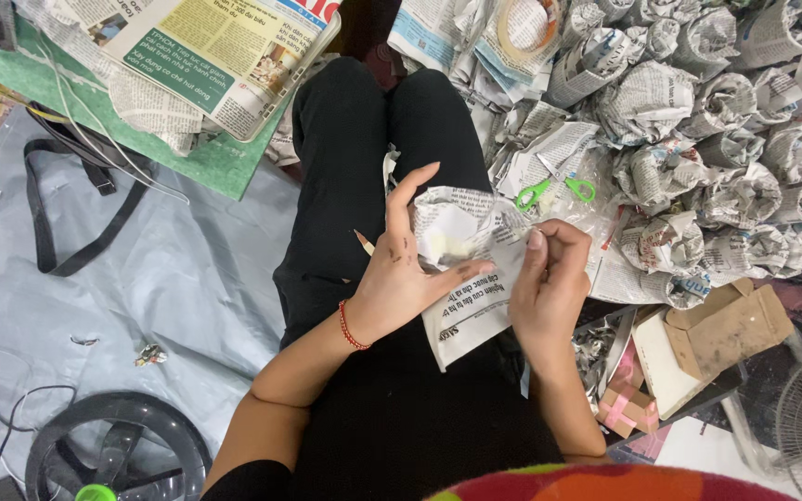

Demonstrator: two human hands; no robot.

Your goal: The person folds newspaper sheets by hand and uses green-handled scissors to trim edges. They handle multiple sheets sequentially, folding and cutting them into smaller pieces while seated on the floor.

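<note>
one more newspaper bundle half wrapped

the left hand cradles a newspaper wrap over the lap, thumb pressed on its sheet. the right hand pinches the sheet's right edge, and the fold is not yet closed. beyond, green scissors lie beside a pile of finished newspaper bundles; flat newspaper remains unused.

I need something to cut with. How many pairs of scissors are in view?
1. The green-handled scissors lie on the newspaper just beyond the right hand, beside the heap of wrapped newspaper bundles. More may be hidden under the paper.
</note>
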